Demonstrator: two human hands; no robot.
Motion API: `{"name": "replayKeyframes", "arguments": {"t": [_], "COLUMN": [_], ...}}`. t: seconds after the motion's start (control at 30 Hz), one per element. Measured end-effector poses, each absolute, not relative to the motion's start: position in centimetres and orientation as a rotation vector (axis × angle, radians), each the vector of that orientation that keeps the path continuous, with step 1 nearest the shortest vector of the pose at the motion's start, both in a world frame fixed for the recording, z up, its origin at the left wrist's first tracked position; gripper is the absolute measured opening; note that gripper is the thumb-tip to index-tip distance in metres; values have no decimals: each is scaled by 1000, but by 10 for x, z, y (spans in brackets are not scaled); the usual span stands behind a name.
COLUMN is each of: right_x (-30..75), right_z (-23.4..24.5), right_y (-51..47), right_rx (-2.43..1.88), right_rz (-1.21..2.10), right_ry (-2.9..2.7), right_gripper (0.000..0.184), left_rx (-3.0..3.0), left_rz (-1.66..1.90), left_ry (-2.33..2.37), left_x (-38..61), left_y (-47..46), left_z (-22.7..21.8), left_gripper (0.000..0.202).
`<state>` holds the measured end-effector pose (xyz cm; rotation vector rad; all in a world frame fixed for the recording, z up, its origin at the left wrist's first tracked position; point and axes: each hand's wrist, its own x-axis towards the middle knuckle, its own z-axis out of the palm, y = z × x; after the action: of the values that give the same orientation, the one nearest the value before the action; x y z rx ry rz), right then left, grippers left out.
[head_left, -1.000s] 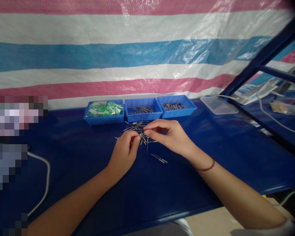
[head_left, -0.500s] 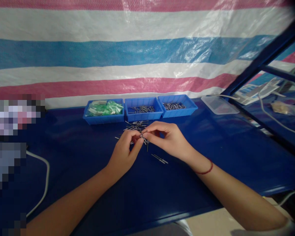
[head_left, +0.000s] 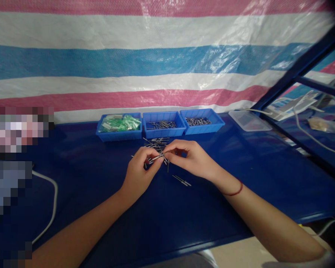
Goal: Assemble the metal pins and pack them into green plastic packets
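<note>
Over a loose pile of blind rivets [head_left: 156,143], my left hand [head_left: 141,169] and my right hand [head_left: 191,158] meet fingertip to fingertip. My left thumb and forefinger are pinched on a thin silvery rivet [head_left: 155,158]. My right thumb and fingers are closed at the inner end of it, touching the left fingertips; whether they grip a second rivet is hidden. Closer to me, two rivets [head_left: 181,181] lie side by side on the blue table [head_left: 162,223].
Behind the pile stand three blue bins: a left bin [head_left: 120,137] with green-and-clear plastic packets, a middle bin [head_left: 164,132] and a right bin [head_left: 205,128] with small metal parts. A clear plastic lid [head_left: 249,121] lies to their right. White cable [head_left: 55,201] runs at left.
The rivet between my fingertips now shows more of its length, reaching out left across the left-hand fingers. Both hands have stayed nearly in place.
</note>
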<state>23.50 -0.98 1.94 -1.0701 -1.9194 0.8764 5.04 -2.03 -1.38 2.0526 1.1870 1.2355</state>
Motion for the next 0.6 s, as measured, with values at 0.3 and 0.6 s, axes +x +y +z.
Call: {"name": "replayKeyframes", "arguments": {"t": [0.3,0.6], "right_x": [238,268], "right_z": [18,10], "right_y": [-8,28], "right_rx": [-917,-1202], "right_rz": [1030,1055], "right_ry": [-2162,-1126], "right_gripper": [20,20], "left_rx": [2047,2296], "left_rz": [1265,1085], "left_ry": [1166,1015], "left_x": [50,50], "left_y": [-21,-23], "left_z": [-17,-19], "left_gripper": [9,19]}}
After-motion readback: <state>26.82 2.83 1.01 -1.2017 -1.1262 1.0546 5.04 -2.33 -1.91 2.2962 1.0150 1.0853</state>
